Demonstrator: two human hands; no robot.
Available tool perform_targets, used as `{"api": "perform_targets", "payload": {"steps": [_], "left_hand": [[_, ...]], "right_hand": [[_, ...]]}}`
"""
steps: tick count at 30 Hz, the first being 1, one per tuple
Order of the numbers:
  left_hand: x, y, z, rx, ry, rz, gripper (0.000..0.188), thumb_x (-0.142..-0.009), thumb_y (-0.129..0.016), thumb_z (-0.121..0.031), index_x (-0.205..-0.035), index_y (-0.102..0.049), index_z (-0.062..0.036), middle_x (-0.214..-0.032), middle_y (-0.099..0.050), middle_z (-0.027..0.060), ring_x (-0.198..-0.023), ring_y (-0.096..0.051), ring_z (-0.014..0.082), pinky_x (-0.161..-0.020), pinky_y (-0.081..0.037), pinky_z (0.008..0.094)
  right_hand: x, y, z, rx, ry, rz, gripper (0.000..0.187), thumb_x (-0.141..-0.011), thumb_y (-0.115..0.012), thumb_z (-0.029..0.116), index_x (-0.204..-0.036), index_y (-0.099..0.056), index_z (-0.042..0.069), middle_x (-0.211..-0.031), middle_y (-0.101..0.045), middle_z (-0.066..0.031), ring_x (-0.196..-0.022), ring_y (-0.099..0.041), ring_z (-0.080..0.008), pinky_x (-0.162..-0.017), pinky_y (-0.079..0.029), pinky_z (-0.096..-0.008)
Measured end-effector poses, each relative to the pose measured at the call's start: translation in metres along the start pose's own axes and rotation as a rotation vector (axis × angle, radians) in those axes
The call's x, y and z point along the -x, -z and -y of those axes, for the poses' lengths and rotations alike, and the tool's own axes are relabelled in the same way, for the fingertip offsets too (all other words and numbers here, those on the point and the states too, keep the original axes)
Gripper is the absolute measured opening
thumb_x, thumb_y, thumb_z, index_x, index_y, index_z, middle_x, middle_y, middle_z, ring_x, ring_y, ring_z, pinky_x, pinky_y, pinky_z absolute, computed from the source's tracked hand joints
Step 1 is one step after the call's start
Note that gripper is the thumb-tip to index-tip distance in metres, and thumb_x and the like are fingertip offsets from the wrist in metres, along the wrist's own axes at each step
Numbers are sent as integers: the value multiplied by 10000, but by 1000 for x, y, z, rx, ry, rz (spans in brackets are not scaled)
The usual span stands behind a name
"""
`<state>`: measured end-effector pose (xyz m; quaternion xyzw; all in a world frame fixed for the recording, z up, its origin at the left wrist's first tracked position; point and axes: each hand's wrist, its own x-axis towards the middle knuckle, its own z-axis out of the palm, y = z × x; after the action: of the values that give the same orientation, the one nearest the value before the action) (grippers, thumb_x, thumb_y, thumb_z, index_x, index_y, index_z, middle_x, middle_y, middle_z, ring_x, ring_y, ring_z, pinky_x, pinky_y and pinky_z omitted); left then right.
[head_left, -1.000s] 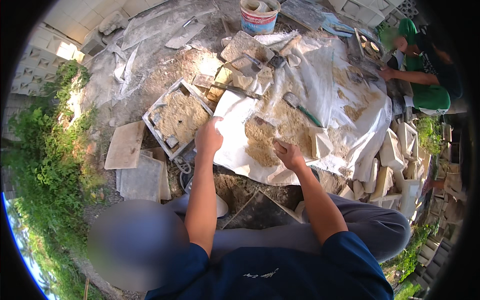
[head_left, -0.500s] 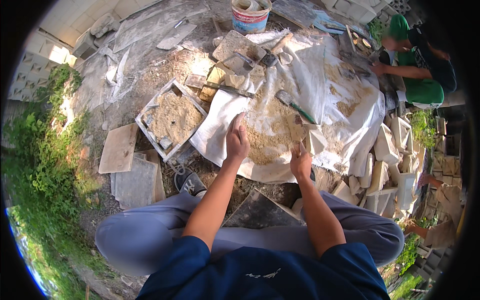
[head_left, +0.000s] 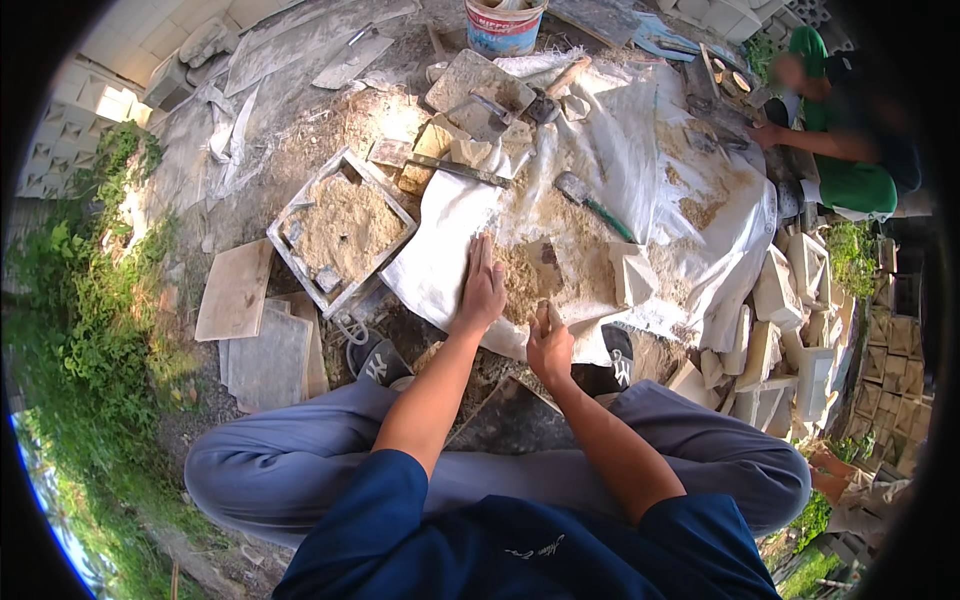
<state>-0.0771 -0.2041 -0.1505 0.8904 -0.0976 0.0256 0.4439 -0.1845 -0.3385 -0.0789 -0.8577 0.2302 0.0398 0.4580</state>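
Note:
My left hand lies on the white sheet with its fingers stretched out, its side against a heap of sandy mix. Close to its right, my right hand is closed on a flat, sand-coated scraper, whose blade reaches forward over the mix. The grip inside the fingers is mostly hidden. A pale angular cast block sits just right of the blade. Farther ahead, a brush with a green handle lies on the sheet.
A square frame full of sandy mix stands at left, near flat boards. A trowel, a hammer and a bucket are farther off. Cast blocks pile up at right. Another person works at the far right.
My right hand has moved left with the scraper, bringing it close to my left hand. The left hand has shifted slightly down and right onto the edge of the mix.

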Motion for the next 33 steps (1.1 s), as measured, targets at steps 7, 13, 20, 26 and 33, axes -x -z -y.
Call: {"api": "perform_targets", "payload": {"steps": [7, 13, 20, 26, 33], "left_hand": [[6, -24, 1, 19, 5, -5, 563, -1098, -255, -310, -1501, -366, 67, -1534, -406, 274, -1460, -336, 419, -1227, -238, 486], [18, -40, 3, 209, 75, -80, 554, -1107, -218, -317, -1471, -466, 20, -1487, -502, 233, -1408, -441, 382, -1197, -312, 412], [18, -48, 0, 372, 77, -41, 524, -1109, -270, -297, -1449, -493, 33, -1473, -522, 232, -1395, -474, 369, -1177, -344, 405], [11, -39, -14, 417, 8, -51, 526, -1107, -266, -297, -1468, -475, 24, -1489, -507, 226, -1422, -441, 366, -1189, -330, 408], [-12, -7, -38, 360, -57, -8, 521, -1102, -283, -287, -1472, -454, 38, -1494, -487, 246, -1433, -413, 393, -1201, -315, 423]], "right_hand": [[7, -6, 17, 18, -83, 53, 401, -977, -579, 171, -1325, -578, -28, -1061, -670, -328, -1060, -630, -492, -880, -508, -512], [12, -11, 24, -112, -250, 119, 449, -986, -614, 255, -1345, -591, -15, -1116, -690, -302, -1073, -675, -439, -900, -525, -463], [2, -10, 3, -345, -449, 271, 478, -988, -665, 301, -1388, -596, 49, -770, -694, -139, -620, -684, -219, -569, -531, -364], [1, 0, 13, -501, -430, 292, 414, -1013, -639, 285, -1346, -587, 46, -624, -545, -29, -454, -528, -132, -399, -428, -316], [-5, 12, 51, -575, -503, 309, 431, -1017, -629, 339, -1352, -598, 69, -613, -515, -14, -424, -496, -123, -355, -390, -285]]}}
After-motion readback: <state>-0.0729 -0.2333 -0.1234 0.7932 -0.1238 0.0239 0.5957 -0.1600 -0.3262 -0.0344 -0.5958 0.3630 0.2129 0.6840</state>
